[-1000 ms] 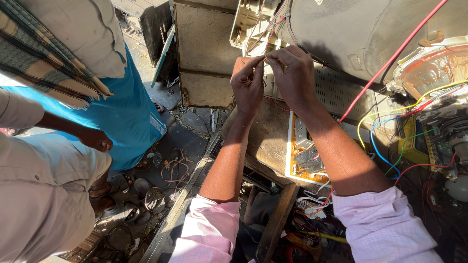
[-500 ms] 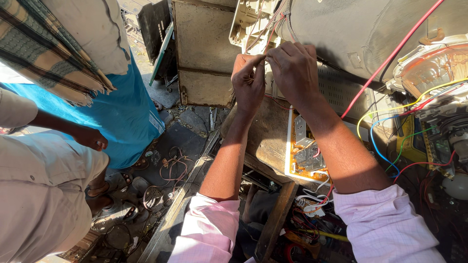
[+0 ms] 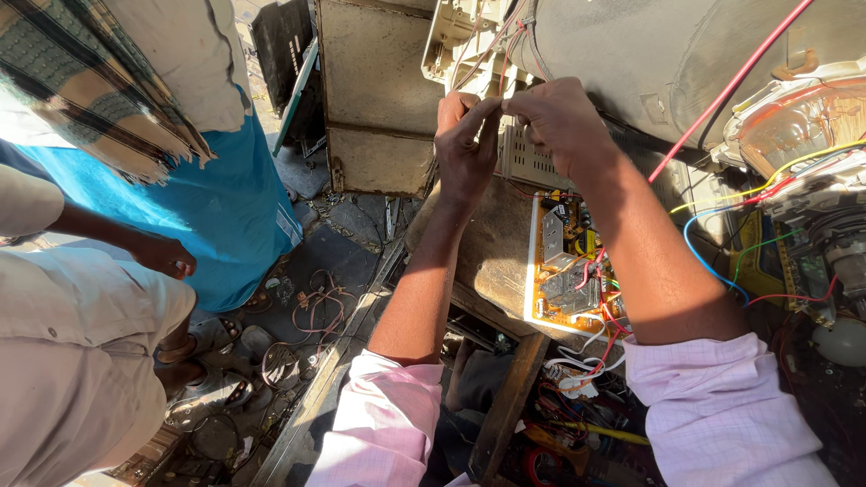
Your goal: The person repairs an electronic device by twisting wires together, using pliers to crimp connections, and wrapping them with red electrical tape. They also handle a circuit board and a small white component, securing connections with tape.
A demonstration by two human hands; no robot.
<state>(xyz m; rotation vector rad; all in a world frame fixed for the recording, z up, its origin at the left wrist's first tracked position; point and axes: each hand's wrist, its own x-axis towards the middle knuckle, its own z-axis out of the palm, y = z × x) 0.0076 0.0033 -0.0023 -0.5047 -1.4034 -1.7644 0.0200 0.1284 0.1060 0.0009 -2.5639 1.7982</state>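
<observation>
Cluttered repair bench in sunlight, scrap and cable coils lying on the ground below. Left hand (image 3: 465,144) and right hand (image 3: 559,122) are meeting fingertip to fingertip, pinching a thin wire (image 3: 502,101) just beside the grey tube casing (image 3: 649,54). Circuit board (image 3: 564,271) is lying under the right forearm. A bystander's hand (image 3: 167,257) is hanging well apart, at left.

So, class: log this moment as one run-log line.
left hand: pinching wire | right hand: pinching wire, fingertips meeting | below: circuit board | bystander's hand: idle
</observation>
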